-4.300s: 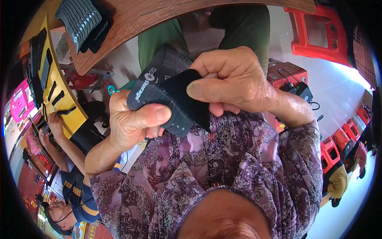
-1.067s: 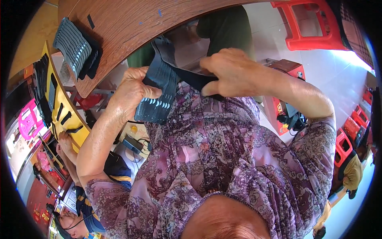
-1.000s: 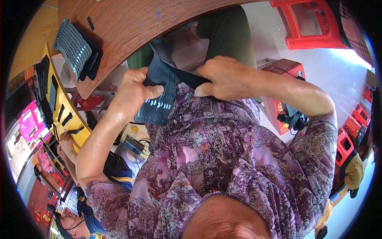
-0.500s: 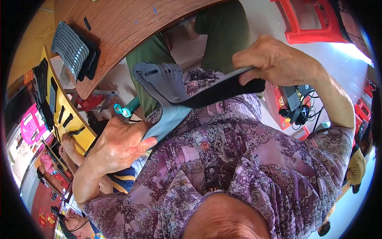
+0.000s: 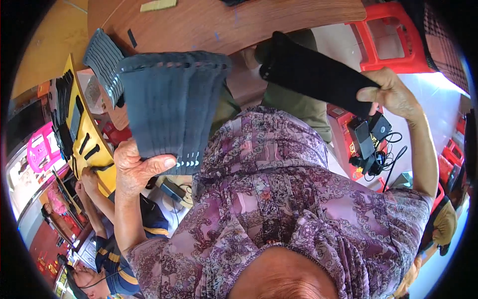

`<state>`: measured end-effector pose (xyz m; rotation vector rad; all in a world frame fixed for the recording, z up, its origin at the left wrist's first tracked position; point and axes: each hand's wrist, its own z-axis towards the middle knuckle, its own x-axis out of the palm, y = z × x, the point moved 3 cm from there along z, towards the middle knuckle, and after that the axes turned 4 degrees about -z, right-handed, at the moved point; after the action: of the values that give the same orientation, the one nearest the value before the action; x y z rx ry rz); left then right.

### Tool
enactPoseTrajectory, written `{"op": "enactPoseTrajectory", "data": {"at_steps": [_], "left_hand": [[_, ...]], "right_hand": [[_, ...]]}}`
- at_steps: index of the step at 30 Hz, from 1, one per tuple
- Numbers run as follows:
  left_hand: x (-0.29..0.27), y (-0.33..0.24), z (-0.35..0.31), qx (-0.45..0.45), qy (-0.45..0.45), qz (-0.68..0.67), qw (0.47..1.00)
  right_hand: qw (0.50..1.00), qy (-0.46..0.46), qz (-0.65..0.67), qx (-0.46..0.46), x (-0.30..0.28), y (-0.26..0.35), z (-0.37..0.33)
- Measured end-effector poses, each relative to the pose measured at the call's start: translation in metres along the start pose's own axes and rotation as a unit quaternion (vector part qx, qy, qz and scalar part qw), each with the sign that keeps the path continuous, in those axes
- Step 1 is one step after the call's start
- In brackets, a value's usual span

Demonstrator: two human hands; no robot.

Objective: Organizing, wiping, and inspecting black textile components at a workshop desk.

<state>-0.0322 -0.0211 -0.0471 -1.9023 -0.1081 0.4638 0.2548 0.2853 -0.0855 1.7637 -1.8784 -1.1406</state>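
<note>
A fanned stack of grey-blue fabric strips stands up in front of my chest, with small holes along its far edge. My left hand grips its near lower corner, the thumb pressed on the front strip. Out to the right, my right hand pinches one end of a black fabric strip between thumb and fingers. That strip points toward the table, and its free rounded end is apart from the stack. Its other face is hidden.
Ahead is a brown wooden table; at its left edge lies another pile of grey strips. A yellow board with black pieces is at the left, a co-worker's hand on it. A red stool and tangled black cables are at the right.
The grey stack has swung upright and fanned out in my left hand. The black strip, earlier touching the stack, has moved away to the right with my right hand.
</note>
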Motion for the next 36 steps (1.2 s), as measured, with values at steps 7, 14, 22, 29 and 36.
{"op": "enactPoseTrajectory", "data": {"at_steps": [7, 14, 22, 29, 36], "left_hand": [[-0.008, 0.005, -0.005, 0.036, -0.112, -0.215, 0.97], [-0.005, 0.001, 0.017, 0.092, -0.112, -0.247, 0.958], [-0.063, -0.07, 0.004, 0.21, -0.23, -0.059, 0.948], [-0.065, -0.04, 0.016, 0.25, -0.21, -0.21, 0.922], [0.0, -0.029, 0.056, 0.328, 0.086, -0.488, 0.804]], "right_hand": [[0.988, 0.043, 0.121, -0.081, 0.013, -0.004, 0.006], [0.974, 0.021, 0.154, -0.164, 0.028, 0.016, 0.025], [0.947, -0.007, 0.189, -0.259, 0.046, 0.046, 0.048], [0.902, -0.029, 0.286, -0.321, 0.053, 0.074, 0.054], [0.817, 0.107, 0.466, -0.323, 0.068, 0.099, 0.062]]}}
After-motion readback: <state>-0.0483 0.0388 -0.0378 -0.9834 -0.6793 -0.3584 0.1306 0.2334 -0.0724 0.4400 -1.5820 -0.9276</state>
